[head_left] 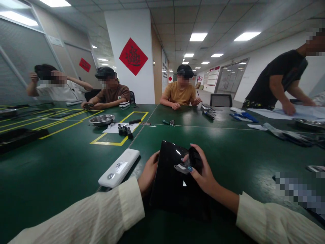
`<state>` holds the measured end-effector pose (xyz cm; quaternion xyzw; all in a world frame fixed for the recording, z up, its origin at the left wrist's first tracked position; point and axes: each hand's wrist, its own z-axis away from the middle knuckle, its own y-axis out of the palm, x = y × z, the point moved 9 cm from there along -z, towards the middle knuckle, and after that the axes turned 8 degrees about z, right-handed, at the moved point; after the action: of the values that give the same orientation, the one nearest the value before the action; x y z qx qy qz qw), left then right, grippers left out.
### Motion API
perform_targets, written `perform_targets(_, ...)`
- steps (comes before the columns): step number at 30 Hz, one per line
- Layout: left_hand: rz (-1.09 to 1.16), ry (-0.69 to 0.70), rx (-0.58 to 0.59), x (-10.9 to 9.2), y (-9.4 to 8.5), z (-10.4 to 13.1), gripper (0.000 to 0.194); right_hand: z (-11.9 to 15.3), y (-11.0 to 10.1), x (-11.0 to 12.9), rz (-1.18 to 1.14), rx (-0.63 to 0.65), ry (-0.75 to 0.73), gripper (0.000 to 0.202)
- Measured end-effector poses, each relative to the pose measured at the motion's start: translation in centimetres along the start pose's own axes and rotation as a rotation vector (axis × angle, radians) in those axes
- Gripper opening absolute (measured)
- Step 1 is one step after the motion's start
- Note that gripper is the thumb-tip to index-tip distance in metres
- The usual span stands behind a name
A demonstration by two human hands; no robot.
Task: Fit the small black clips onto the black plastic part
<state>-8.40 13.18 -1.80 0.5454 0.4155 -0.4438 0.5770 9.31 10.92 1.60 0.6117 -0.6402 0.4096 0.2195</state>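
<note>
Black panel point(169, 186) points its long axis forward, slightly rightward.

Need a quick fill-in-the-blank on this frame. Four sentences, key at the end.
1. The left hand grips a glossy panel and the right hand holds a small dark item over it; the panel is ____ in colour.
2. The white device lies to the person's ____ of that panel.
3. The table under the device has a ____ surface.
4. Near the metal bowl, the tape rectangle is ____.

Missing words: black; left; green; yellow.
</note>
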Motion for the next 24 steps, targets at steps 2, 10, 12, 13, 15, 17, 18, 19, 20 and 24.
perform_targets(2,0.045,-0.018,-0.132,0.5,-1.6,-1.1,0.043,0.0,0.0,-0.1,0.023,0.005,0.001,0.061)
perform_targets(10,0.031,0.180,-0.314,-0.1,-3.9,-1.5,0.022,-0.6,2.3,-0.4,0.222,0.253,0.103,0.071)
perform_targets(12,-0.102,0.295,-0.364,-1.3,-4.1,-0.6,0.023,-0.6,2.8,-0.5,0.297,0.296,0.112,0.072)
perform_targets(13,-0.150,0.325,-0.376,-1.5,-4.1,-0.3,0.026,-0.5,2.8,-0.4,0.346,0.289,0.098,0.074)
perform_targets(15,-0.202,0.331,-0.369,-1.5,-3.8,0.0,0.033,0.0,2.2,0.4,0.478,0.198,0.029,0.078)
perform_targets(17,-0.216,0.302,-0.356,-1.0,-3.6,0.0,0.037,0.9,1.2,2.4,0.618,0.015,-0.107,0.080)
perform_targets(18,-0.216,0.291,-0.361,-0.8,-3.6,0.0,0.038,1.6,1.0,4.0,0.663,-0.069,-0.219,0.077)
perform_targets(19,-0.215,0.290,-0.373,-0.6,-3.7,0.0,0.039,2.5,1.3,5.6,0.692,-0.108,-0.355,0.071)
perform_targets(20,-0.216,0.295,-0.388,-0.5,-3.8,-0.1,0.039,3.4,2.2,7.2,0.718,-0.085,-0.506,0.063)
perform_targets(24,-0.221,0.329,-0.412,-0.6,-4.0,0.0,0.037,6.4,7.6,8.8,0.912,0.336,-0.829,0.037)
